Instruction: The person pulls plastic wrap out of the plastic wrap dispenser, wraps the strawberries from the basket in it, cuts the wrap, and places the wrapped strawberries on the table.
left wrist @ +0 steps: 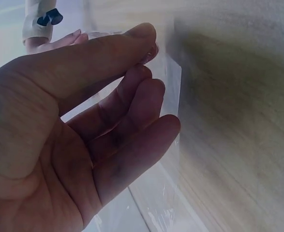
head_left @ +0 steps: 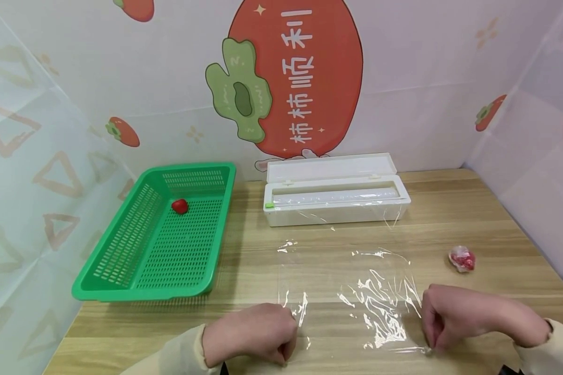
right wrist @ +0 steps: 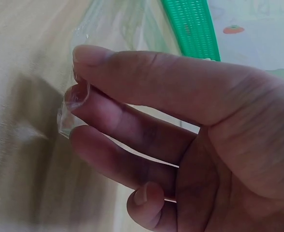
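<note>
Below the box [head_left: 319, 217], left hand [head_left: 255, 332] and right hand [head_left: 471, 315] pinch film [head_left: 381, 315] corners; likely dispensing step, next calls for even tension.

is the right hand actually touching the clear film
Touching: the right wrist view shows the right hand pinching the clear film, which lies against its fingertips.

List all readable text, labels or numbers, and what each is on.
"柿柿顺利": sideways, bottom to top, on the big red persimmon printed on the wall sheet.
Small marks on its green leaf: too small to read.
Faint marks, top right in the right wrist view: too blurred.
White box: nothing legible.
</note>
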The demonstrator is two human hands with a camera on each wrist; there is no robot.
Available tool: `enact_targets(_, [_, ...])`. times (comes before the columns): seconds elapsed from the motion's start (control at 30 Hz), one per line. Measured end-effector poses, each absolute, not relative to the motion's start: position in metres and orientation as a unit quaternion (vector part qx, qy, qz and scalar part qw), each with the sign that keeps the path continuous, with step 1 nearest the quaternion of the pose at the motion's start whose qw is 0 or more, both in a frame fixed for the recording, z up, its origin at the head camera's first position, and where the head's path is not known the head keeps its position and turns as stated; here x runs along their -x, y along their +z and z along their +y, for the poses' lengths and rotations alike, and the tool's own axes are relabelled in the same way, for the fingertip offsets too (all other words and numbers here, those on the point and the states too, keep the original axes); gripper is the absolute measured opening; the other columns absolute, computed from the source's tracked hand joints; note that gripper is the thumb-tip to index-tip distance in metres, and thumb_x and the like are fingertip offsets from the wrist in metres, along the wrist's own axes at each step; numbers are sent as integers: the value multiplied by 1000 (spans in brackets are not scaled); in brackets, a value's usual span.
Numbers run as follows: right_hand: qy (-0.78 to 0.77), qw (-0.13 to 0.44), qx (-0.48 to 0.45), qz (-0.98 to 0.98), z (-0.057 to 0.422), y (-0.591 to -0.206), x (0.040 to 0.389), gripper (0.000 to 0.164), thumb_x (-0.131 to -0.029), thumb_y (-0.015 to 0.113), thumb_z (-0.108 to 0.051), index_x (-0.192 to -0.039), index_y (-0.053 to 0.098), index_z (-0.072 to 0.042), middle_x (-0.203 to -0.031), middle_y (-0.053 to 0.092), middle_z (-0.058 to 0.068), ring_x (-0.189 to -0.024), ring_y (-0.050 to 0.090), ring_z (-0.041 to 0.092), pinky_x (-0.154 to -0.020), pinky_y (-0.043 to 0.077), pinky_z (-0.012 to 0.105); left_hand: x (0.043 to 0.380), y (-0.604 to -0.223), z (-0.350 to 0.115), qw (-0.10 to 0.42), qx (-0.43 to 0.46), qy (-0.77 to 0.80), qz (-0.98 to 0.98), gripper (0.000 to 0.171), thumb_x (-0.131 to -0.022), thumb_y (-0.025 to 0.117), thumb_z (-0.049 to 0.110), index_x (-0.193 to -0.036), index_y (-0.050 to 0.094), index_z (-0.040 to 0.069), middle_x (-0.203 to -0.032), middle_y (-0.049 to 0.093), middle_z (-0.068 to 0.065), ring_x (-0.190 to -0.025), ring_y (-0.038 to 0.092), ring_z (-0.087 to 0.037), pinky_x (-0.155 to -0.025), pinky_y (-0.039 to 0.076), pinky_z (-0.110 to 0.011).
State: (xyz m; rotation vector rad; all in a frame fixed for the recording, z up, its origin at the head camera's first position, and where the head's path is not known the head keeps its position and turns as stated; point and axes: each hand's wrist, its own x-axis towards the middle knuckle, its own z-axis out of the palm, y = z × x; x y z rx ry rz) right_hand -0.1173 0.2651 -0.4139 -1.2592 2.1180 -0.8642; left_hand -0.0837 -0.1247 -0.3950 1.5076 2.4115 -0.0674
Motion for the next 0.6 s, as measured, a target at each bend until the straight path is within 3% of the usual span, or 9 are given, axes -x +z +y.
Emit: enact_targets(0.6, [-271,250,460,808,264,-423,110,19,-66,84,-12,-64,73,-28,-58,60,-23,-58,40,-24,-45,36,5,82,-404,-121,152,-529,-19,835,27,-57,87,23,-53,61,31,-51,50,22,-48,35,7,-45,29,-9])
